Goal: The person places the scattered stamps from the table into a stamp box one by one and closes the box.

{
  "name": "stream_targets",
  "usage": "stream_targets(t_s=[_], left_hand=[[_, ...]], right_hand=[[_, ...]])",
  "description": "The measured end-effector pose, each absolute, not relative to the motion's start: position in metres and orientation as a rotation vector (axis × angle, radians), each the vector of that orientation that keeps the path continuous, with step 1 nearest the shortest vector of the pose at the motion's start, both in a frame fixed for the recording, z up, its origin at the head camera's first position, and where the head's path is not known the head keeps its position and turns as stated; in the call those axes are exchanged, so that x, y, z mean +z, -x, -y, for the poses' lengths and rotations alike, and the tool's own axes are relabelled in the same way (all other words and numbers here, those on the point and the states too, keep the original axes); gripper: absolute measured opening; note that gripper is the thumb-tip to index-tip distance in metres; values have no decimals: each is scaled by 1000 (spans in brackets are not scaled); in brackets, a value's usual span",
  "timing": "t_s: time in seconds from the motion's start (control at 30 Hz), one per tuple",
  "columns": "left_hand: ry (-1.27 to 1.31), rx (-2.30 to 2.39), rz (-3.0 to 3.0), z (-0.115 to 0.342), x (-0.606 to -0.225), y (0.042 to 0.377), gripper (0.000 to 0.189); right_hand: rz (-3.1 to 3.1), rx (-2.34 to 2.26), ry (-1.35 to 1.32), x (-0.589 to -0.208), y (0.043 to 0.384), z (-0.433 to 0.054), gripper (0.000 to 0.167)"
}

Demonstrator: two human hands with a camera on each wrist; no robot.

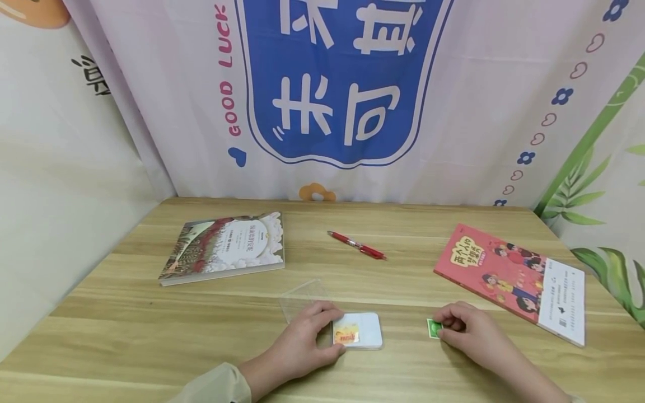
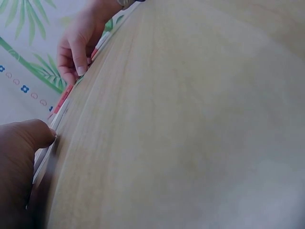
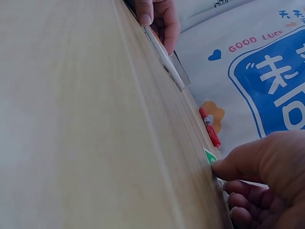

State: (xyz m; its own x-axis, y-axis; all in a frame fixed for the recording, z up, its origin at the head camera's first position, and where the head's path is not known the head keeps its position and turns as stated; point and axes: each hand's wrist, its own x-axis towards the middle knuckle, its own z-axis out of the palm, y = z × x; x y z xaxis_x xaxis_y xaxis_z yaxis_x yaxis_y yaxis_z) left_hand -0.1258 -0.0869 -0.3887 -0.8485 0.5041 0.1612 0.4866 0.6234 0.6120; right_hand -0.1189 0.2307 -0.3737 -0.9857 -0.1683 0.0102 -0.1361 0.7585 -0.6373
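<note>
My left hand (image 1: 302,340) grips a small white booklet (image 1: 371,330) with rounded corners, thumb at its near edge and fingers at its far edge. A yellow and orange picture card (image 1: 346,333) lies on the booklet's top face. Behind the left hand a clear plastic sheet (image 1: 302,296) sticks out, partly covered by the fingers. To the right, my right hand (image 1: 471,333) pinches a small green square card (image 1: 434,328) with a white border between thumb and forefinger, close over the table. In the right wrist view the green card (image 3: 209,156) shows at the thumb tip.
A thick illustrated book (image 1: 227,246) lies at the back left of the wooden table (image 1: 151,336). A red pen (image 1: 356,245) rests at the back middle. On the right is a red and white book (image 1: 509,280). A printed curtain (image 1: 453,140) hangs behind the table.
</note>
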Motion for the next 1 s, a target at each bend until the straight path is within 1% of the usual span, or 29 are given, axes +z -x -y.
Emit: stream_targets(t_s=[0.5,1.0], left_hand=[[-851,1042,-2809,86,-388,125,46],[-847,1043,-2814,87,-388,124,46]], right_hand=[[-2869,-1094,195,-373,121,-227,16],[-2870,-1109,88,-371,123,-224,10]])
